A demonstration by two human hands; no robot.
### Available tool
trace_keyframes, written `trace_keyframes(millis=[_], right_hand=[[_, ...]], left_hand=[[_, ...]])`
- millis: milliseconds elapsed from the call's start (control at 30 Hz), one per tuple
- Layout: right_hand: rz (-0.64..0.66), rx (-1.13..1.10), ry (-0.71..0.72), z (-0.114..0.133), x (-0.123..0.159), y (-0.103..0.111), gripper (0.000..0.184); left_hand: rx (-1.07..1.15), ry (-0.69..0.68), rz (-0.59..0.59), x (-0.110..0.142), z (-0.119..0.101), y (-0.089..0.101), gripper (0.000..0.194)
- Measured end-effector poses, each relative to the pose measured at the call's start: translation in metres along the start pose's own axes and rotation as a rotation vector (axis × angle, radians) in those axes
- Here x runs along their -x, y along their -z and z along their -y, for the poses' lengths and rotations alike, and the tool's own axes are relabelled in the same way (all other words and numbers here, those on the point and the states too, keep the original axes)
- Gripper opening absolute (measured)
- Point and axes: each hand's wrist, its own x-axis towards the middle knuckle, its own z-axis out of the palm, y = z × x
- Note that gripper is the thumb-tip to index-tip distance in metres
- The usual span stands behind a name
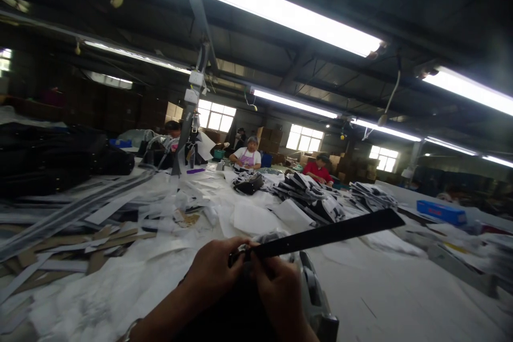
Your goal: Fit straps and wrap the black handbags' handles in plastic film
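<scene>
A flat black strap [328, 234] stretches from my fingers out to the right, its far end free in the air. My left hand [216, 264] pinches the near end, where a small shiny piece, possibly a buckle, shows between the fingers. Close beside it, my right hand [280, 280] is closed on the strap from below, thumb and fingertips pressed together. Beneath both hands lies something black whose kind is too dark to make out. A grey, machine-like object [315, 288] stands just behind my right hand, partly hidden by it.
White sheets [256, 217] and scraps cover much of the long table. Brown strips [100, 248] lie at left, below a black pile [64, 157]. Stacked dark-and-white pieces [308, 195] sit ahead; a blue box [441, 212] is at right. Two people [247, 157] work across the table.
</scene>
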Motion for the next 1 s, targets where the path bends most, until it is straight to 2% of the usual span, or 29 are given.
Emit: trace_keyframes(millis=[67,133,267,467,667,833,900,1000], right_hand=[[-0.007,0.003,-0.012,0.003,-0.005,0.002,0.018],[-0.005,-0.085,-0.097,0.008,-0.012,0.005,0.022],[0.035,-0.377,-0.281,0.014,-0.023,0.008,0.034],[0.000,-0.851,-0.553,0.010,-0.021,-0.001,0.035],[-0.006,-1.037,-0.669,0.009,-0.023,-0.004,0.030],[-0.036,-0.946,-0.633,0.013,-0.020,-0.004,0.034],[-0.041,-0.788,-0.529,0.016,-0.014,-0.006,0.035],[0.002,-0.420,-0.308,0.020,-0.008,-0.011,0.035]], left_hand=[[0.031,-0.002,0.010,0.000,0.000,0.000,0.033],[0.089,0.006,0.036,-0.001,0.002,0.003,0.034],[0.173,0.006,0.046,-0.003,0.006,0.010,0.035],[0.287,-0.018,0.085,-0.001,0.011,0.017,0.035],[0.358,-0.019,0.118,-0.001,0.011,0.024,0.040],[0.315,-0.023,0.128,-0.001,0.009,0.029,0.039],[0.243,-0.029,0.110,-0.001,0.007,0.028,0.037],[0.084,-0.015,0.049,-0.001,0.007,0.021,0.033]])
